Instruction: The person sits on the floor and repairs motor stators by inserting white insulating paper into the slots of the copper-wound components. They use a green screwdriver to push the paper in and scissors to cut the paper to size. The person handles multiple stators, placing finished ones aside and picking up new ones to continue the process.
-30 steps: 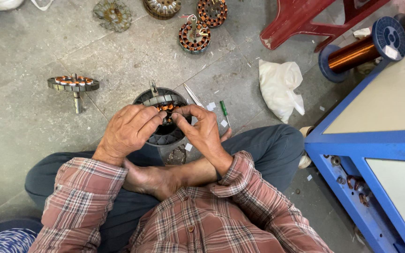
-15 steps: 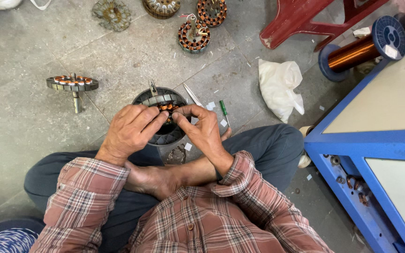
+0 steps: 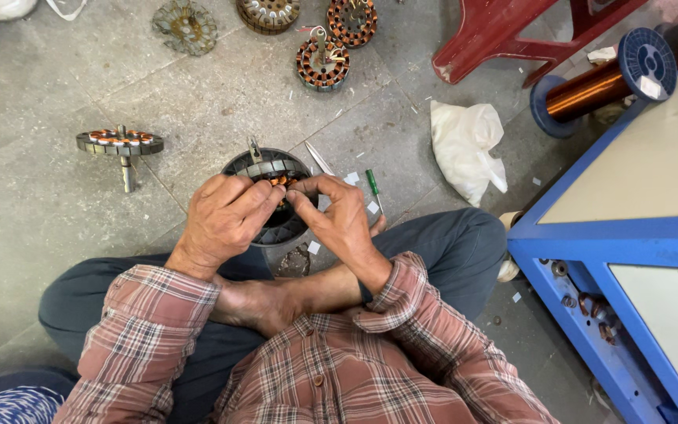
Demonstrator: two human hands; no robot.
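Motor core (image 3: 272, 169): my left hand (image 3: 225, 220) steadies it; right hand (image 3: 339, 216) fingers pinch copper windings beside, screwdriver (image 3: 373, 187) within reach.

A red, white and grey plaid shirt with small buttons down the front, cuffs loose at the wrists. Dark grey trousers. Feet bare, hands bare.
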